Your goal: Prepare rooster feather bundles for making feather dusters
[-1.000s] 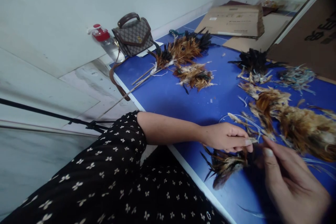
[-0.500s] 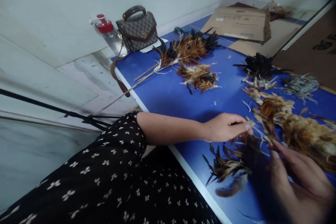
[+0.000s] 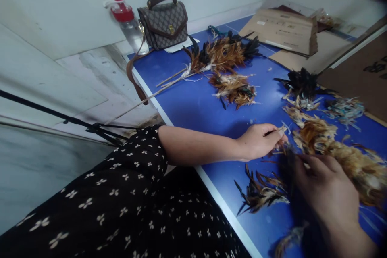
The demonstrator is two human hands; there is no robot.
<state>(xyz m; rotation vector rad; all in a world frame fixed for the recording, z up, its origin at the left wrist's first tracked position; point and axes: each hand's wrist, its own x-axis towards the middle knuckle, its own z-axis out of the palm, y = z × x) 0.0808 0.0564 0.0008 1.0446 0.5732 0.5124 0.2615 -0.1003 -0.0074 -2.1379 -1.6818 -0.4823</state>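
Note:
My left hand is closed in a pinch on a small bunch of feathers, their pale quill ends showing above its fingertips. Close by on the right, my right hand has its fingers curled together on a dark feather, blurred by motion. Below the hands lies a loose pile of dark and brown feathers on the blue table. A single brownish feather, also blurred, is nearer the table's front edge. Beyond my right hand stretches a heap of tan feathers.
Black feathers and a pale bluish clump lie at the right. Farther back are a feathered stick bundle, a smaller brown bunch, a handbag, a water bottle and flattened cardboard.
My right hand has moved left, closer to my left hand, which keeps its pinch. The single brownish feather has shifted down and right, away from the dark pile. The view has tilted slightly.

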